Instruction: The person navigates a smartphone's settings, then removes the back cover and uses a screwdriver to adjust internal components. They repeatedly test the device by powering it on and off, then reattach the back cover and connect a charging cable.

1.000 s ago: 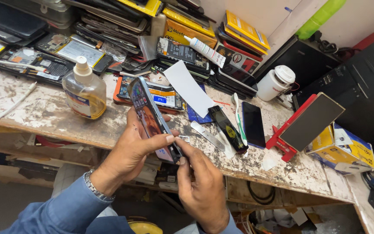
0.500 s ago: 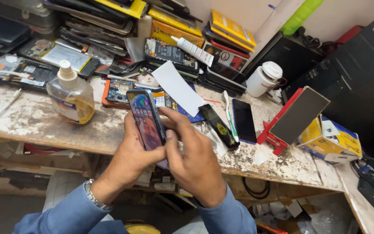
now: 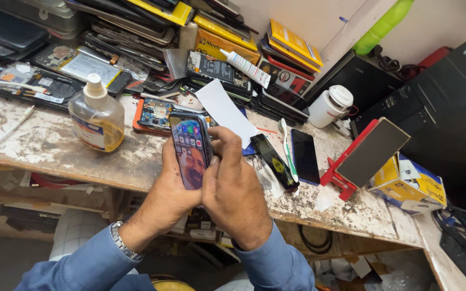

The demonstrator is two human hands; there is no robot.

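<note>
Both hands hold a smartphone (image 3: 190, 151) upright above the front edge of a worn workbench (image 3: 44, 145), its lit screen facing me. My left hand (image 3: 171, 194) cradles the phone from below and behind. My right hand (image 3: 233, 188) wraps its right side, fingers curled over the top edge. I wear a blue shirt and a metal watch (image 3: 121, 242) on the left wrist.
On the bench stand a pump bottle of yellowish liquid (image 3: 97, 117), an opened phone (image 3: 157, 114), a white paper slip (image 3: 225, 112), a dark phone (image 3: 305, 156), a toothbrush (image 3: 287, 148), a white jar (image 3: 330, 106), a red stand with a phone (image 3: 370, 153) and a yellow box (image 3: 405, 180). Phone parts are stacked behind.
The phone has turned from edge-on to screen facing me. My right hand moved up from below the phone and closed around its right side.
</note>
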